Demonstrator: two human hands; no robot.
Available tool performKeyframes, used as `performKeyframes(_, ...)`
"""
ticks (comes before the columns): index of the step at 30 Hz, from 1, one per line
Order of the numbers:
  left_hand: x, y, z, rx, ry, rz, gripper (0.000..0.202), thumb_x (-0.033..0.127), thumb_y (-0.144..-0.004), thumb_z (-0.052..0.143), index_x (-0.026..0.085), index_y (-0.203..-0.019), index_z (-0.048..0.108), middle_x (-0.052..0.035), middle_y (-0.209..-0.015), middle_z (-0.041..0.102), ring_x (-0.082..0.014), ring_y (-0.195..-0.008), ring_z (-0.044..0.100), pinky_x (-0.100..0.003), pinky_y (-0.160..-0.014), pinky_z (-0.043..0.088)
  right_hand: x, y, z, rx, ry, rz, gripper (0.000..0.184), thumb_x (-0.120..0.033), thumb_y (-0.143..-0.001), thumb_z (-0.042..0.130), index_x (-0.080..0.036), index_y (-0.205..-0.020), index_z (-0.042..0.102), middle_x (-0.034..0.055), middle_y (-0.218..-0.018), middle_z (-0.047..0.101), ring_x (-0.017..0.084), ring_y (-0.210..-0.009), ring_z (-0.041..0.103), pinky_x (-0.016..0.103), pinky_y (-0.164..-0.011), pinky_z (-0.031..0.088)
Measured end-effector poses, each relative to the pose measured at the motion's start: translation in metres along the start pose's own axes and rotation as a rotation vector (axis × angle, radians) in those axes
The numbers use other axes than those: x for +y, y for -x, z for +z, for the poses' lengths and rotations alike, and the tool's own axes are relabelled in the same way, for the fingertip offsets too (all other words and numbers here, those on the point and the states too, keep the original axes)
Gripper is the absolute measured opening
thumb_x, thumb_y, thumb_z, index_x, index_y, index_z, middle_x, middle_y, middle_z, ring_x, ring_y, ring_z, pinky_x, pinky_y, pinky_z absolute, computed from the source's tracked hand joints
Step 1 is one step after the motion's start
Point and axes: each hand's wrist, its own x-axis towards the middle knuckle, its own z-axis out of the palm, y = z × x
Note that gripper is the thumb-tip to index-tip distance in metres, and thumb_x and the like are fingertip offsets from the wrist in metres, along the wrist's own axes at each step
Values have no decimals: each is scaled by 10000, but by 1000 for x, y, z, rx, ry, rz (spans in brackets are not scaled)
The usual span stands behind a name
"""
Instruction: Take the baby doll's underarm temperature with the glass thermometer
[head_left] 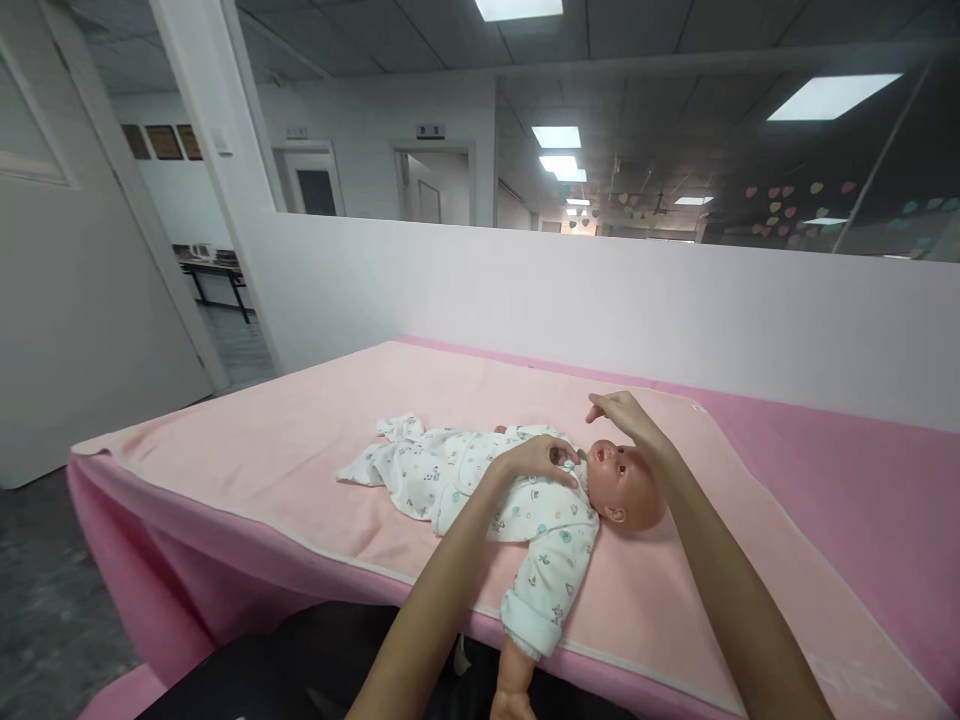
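Note:
A baby doll (pixel 621 488) lies on its back on a pink blanket, its head to the right. It wears a white printed baby outfit (pixel 551 510), whose empty-looking legs spread flat to the left. My left hand (pixel 541 458) rests on the outfit's chest near the collar, thumb and fingers curved with their tips apart. Above the far side of the doll's head hovers my right hand (pixel 621 412), touching nothing that I can see, its fingers bent loosely and pointing left. One doll arm (pixel 514 680) hangs over the near edge from a folded cuff.
The light pink blanket (pixel 300 440) covers the table over a darker pink cloth (pixel 862 460). A low white partition (pixel 600 300) with glass above runs along the back. At the left stand a white door (pixel 75 250) and a distant desk (pixel 214 265).

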Motion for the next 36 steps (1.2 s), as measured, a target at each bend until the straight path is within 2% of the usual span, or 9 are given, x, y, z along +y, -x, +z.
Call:
performKeyframes(3,-3,1,2,81,46,-27,314,364,-540,732,167,-780,689,35,-536,490,-79,-520,403,-214,-493,288,-33,4,20,-189,252,-54,354,-414,-708,518,-172,-462,598,52,-597,626,166,-645,561,283,-667,390)
performKeyframes(8,-21,-1,-1,478,444,-176,217,319,-646,634,124,-725,685,-35,-652,633,-124,-618,533,-236,-593,395,-45,18,40,-331,537,29,296,-337,-671,572,-177,-425,534,25,-453,490,158,-524,504,278,-532,335)
performKeyframes(11,-24,-3,-4,572,593,-281,221,292,-634,648,118,-763,691,-57,-701,666,-149,-663,572,-254,-629,430,-34,19,54,-288,720,-24,167,-239,-672,568,-171,-521,586,90,-766,628,232,-826,560,293,-655,394)
performKeyframes(14,-23,-5,-5,603,671,-282,209,255,-628,659,117,-782,688,-66,-778,682,-153,-722,592,-258,-692,448,-22,14,67,-245,900,-72,106,-186,-702,542,-159,-687,643,121,-1236,496,303,-1185,374,393,-864,371)
performKeyframes(16,-23,-5,-4,615,697,-274,215,243,-627,664,118,-800,683,-68,-814,683,-155,-758,598,-262,-732,450,-16,10,72,-237,962,-47,148,-144,-722,521,-154,-787,653,123,-1335,401,317,-1251,297,443,-904,347)
performKeyframes(18,-23,-5,-4,604,712,-268,239,247,-628,671,123,-832,677,-70,-850,681,-157,-784,598,-267,-756,449,-13,8,74,-239,983,0,188,-95,-725,510,-149,-831,656,155,-1258,480,311,-1196,391,431,-875,377)
performKeyframes(21,-24,-4,-3,584,732,-263,270,251,-634,670,126,-873,668,-65,-850,677,-149,-767,598,-268,-744,448,-13,9,73,-219,990,47,244,-44,-750,460,-134,-859,659,185,-1003,623,276,-982,571,380,-783,421)
performKeyframes(28,-31,-8,-6,591,681,-287,280,254,-641,650,132,-892,668,-57,-833,674,-141,-744,585,-255,-708,436,-25,15,61,-145,975,65,189,-58,-736,516,-159,-787,668,158,-812,663,256,-835,624,334,-689,419)
performKeyframes(36,-35,-9,-6,615,591,-258,254,260,-654,612,136,-864,679,-64,-914,674,-172,-862,582,-277,-807,427,-43,29,6,53,1042,66,273,-52,-715,469,-162,-876,660,133,-858,661,230,-809,601,324,-692,374)
